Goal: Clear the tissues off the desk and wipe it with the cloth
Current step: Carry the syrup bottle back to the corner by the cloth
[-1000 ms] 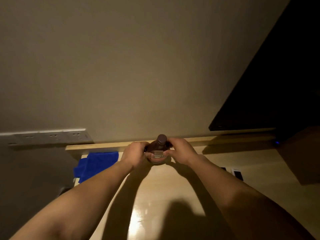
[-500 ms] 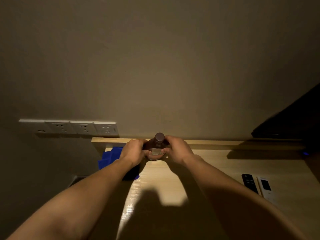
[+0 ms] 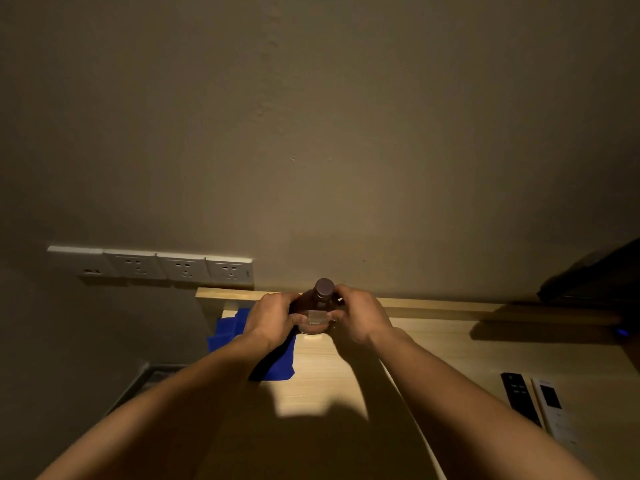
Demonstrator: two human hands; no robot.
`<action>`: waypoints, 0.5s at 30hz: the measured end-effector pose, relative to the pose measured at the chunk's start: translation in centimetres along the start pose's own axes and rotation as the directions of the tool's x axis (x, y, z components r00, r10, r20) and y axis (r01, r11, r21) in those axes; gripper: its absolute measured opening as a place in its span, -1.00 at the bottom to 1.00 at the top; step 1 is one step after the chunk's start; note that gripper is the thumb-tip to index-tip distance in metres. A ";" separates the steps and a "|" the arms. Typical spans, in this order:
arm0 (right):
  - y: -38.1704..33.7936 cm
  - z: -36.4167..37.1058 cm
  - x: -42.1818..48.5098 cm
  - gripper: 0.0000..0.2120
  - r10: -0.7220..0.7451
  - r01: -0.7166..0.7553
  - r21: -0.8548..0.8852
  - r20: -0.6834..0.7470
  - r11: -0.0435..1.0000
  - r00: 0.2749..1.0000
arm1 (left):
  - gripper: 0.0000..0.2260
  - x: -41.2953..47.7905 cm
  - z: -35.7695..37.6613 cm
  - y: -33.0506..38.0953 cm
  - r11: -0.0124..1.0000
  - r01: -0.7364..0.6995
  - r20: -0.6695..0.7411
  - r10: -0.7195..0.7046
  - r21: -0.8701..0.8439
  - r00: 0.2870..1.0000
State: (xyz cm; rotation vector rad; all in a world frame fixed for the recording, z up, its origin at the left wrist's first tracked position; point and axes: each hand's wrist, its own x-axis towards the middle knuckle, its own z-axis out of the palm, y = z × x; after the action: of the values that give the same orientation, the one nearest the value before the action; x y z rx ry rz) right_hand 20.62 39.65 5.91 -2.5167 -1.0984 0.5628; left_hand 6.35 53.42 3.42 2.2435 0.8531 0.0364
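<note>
The blue cloth lies crumpled on the desk at its far left corner, its left part reaching the left edge and its near right part darkened by the shadow of the left forearm that crosses above it. No tissue can be made out on the lit part of the wooden top. Just to the right of the cloth, close to the far edge, a small dark brown bottle with a round dark cap and a pale label stands upright on the desk, its base touching the wood. Both hands clasp it: the left hand wraps its fingers around the bottle's left side, and the right hand closes around the right side, its fingers curled up toward the neck below the cap. A raised wooden ledge runs along the far edge against the plain wall. On the wall beyond the far left corner sits a row of white power sockets. Near the right edge, well apart from the bottle, a black remote and a white remote lie side by side. A dark object overhangs the far right corner, too dim to identify, with a small blue light glowing beneath it.
</note>
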 end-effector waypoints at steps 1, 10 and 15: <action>-0.1 0.1 -0.1 -0.61 0.005 -0.005 0.014 -0.004 1.000 1.000 | -0.65 0.0 -0.1 0.0 1.000 0.005 0.001 -0.005 -0.001 1.000; -0.1 0.8 -1.2 -0.39 0.016 -0.014 0.060 -0.034 0.998 0.999 | -0.61 -0.6 -0.1 0.2 0.996 0.050 -0.016 -0.051 -0.076 0.999; 1.7 0.6 -3.7 -0.34 0.054 -0.053 0.088 -0.011 0.995 0.998 | -0.49 -2.5 0.7 0.4 0.985 0.127 -0.099 -0.139 -0.118 0.985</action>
State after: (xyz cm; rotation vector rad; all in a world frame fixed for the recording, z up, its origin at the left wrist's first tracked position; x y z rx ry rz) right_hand 19.07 35.91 5.40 -2.4771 -0.9824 0.5946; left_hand 4.83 51.34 3.65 2.0911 1.0323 0.1396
